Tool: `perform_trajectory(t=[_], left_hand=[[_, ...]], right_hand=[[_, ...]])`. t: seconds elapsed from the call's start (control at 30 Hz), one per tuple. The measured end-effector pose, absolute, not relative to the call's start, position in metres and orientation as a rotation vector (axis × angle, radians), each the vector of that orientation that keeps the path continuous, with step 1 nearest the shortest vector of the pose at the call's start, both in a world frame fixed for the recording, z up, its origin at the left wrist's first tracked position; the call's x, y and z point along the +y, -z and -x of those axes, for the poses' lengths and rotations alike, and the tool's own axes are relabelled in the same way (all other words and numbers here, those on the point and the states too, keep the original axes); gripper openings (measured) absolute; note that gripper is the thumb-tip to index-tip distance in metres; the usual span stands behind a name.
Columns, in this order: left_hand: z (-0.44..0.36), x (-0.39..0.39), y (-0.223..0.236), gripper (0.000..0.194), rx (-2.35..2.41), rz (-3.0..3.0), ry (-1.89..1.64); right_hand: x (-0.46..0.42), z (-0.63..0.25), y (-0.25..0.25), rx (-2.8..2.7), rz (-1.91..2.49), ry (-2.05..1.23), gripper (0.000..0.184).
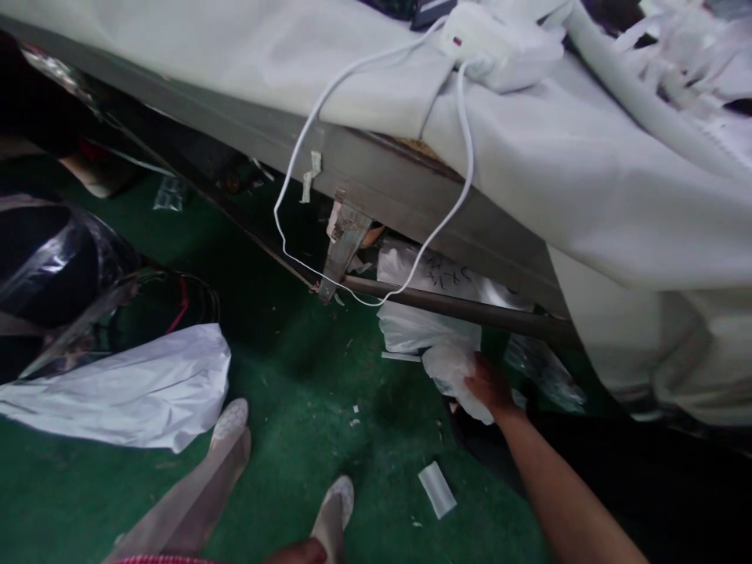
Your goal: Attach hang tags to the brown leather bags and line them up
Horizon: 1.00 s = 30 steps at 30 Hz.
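Down below the table edge, my right hand (490, 384) is closed on a crumpled white plastic bag (452, 372). Right behind it lies a larger white plastic sack (405, 325) with dark handwriting, partly under the table's lower bar. Only a bit of my left hand (302, 551) shows at the bottom edge, close to my leg; most of its fingers are out of frame, so its grip is hidden.
A white-covered table (247, 55) spans the top, with a power strip (499, 47) and a hanging white cable (464, 133). A metal bar (487, 313) runs beneath. Plastic-wrapped bundles (64, 251) and a white sheet (135, 388) lie left on the green floor (294, 392).
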<state>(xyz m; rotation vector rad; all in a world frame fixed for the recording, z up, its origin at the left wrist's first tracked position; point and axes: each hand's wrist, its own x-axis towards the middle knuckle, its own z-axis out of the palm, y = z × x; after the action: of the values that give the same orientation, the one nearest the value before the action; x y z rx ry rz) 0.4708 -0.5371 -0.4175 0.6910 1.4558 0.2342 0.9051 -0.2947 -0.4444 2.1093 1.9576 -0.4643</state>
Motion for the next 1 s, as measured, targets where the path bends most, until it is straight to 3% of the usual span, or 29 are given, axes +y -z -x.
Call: perform_trajectory(t=[0.13, 0.23, 0.5, 1.0], left_hand=[[-0.509, -0.582, 0.391, 0.044, 1.354, -0.698, -0.144], [-0.523, -0.59, 0.373, 0.034, 1.276, -0.766, -0.046], [-0.516, -0.569, 0.35, 0.038, 1.242, -0.922, 0.142], [-0.521, -0.561, 0.354, 0.035, 1.257, -0.887, 0.099]], right_hand=[[-0.283, -0.899, 0.422, 1.877, -2.189, 0.254, 0.047], [-0.281, -0.874, 0.415, 2.126, -2.007, 0.074, 0.042], [-0.262, -0.825, 0.421, 2.484, -1.688, -0.07, 0.04], [-0.347, -0.826, 0.45, 2.32, -1.55, 0.154, 0.044]])
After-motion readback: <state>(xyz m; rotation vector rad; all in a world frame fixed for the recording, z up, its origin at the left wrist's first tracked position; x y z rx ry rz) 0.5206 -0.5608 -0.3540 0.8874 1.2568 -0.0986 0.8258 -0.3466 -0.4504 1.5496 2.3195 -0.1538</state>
